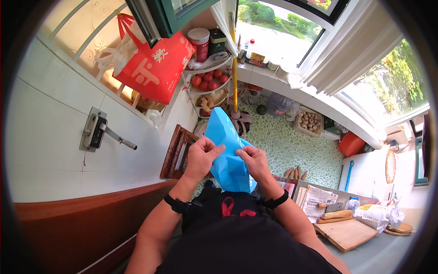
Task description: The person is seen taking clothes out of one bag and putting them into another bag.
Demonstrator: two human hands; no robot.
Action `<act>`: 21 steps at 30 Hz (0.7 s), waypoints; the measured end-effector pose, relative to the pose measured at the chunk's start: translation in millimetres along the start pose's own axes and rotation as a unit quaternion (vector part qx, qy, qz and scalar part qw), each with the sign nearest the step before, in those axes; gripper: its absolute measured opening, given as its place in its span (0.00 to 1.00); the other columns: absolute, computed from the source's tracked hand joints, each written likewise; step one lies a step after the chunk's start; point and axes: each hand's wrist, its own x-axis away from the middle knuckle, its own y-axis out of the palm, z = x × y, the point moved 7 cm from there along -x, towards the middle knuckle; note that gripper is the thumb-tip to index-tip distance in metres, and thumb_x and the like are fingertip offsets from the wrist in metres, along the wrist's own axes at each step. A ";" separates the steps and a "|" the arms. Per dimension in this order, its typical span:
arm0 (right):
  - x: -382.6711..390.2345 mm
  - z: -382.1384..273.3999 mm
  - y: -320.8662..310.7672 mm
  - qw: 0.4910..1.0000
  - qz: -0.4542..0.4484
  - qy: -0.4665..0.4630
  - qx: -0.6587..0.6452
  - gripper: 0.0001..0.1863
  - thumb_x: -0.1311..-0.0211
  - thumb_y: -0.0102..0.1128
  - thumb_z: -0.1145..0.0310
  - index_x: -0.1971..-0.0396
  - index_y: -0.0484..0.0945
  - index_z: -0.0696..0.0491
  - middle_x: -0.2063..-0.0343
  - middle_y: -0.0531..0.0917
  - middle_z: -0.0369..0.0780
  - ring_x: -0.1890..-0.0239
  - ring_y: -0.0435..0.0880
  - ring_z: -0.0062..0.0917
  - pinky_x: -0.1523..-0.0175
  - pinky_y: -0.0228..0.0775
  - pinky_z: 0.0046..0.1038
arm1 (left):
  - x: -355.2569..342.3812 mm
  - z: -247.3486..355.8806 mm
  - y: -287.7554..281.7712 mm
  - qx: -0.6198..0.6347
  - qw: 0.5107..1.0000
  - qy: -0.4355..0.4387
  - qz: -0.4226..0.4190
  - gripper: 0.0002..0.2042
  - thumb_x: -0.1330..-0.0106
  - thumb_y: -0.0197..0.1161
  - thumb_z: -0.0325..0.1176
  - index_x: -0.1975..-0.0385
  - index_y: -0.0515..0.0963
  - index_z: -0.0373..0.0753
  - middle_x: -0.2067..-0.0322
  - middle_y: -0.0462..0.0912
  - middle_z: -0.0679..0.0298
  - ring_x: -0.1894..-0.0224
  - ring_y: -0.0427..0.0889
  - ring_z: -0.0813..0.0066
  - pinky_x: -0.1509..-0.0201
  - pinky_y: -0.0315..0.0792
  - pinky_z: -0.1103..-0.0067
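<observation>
Item: smooth, bright blue thin plastic bag (226, 150), creased and slightly glossy, tapering upward to a blunt corner. You hold it in front of your chest, above the pebbled green floor (292, 146). Your left hand (202, 155) pinches the bag's left edge between thumb and fingers; your right hand (254, 160) grips the right edge the same way, so the bag hangs between both hands and rises above them. Each wrist wears a black band.

Nearby: a dark wooden slatted rack (175, 153) just left of your left hand. A tiered corner shelf (211, 77) holds round red tomatoes (209, 77). A red paper carrier bag (157, 64) hangs at the window grille. To your right, a flat pale wooden cutting board (346, 233) lies on the counter, with a husked corn cob (337, 214) beside it.
</observation>
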 end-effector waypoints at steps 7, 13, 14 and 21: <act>-1.9 -5.7 -8.7 1.000 -0.027 -0.008 -0.002 0.10 0.30 0.67 0.66 0.66 0.83 0.58 0.73 0.81 0.27 0.71 0.73 0.09 0.66 0.65 0.17 | 10.0 -53.7 -19.2 0.020 0.953 -0.256 0.162 0.34 0.39 0.70 0.64 0.63 0.74 0.32 0.69 0.78 0.59 0.72 0.78 0.74 0.68 0.74 0.78; 2.0 -9.7 -14.0 0.999 -0.002 0.002 -0.044 0.10 0.29 0.65 0.65 0.63 0.84 0.58 0.71 0.83 0.29 0.69 0.76 0.10 0.63 0.70 0.18 | 25.9 -74.6 4.7 0.104 0.919 -0.381 0.002 0.35 0.33 0.61 0.66 0.54 0.77 0.31 0.59 0.83 0.51 0.62 0.85 0.62 0.58 0.81 0.66; 1.6 -12.2 -15.2 0.999 0.009 -0.003 -0.033 0.10 0.29 0.65 0.65 0.63 0.84 0.58 0.70 0.83 0.29 0.69 0.76 0.10 0.62 0.70 0.18 | 35.2 -75.6 18.0 0.129 0.891 -0.427 -0.083 0.35 0.30 0.57 0.65 0.50 0.78 0.32 0.57 0.84 0.51 0.61 0.86 0.61 0.56 0.82 0.65; -18.2 12.8 -9.0 0.998 -0.025 0.021 -0.051 0.10 0.27 0.62 0.67 0.55 0.84 0.58 0.65 0.86 0.31 0.64 0.81 0.12 0.57 0.76 0.20 | 18.1 -85.2 63.0 0.253 0.883 -0.361 -0.160 0.16 0.30 0.60 0.44 0.50 0.80 0.41 0.56 0.86 0.59 0.55 0.86 0.63 0.49 0.80 0.66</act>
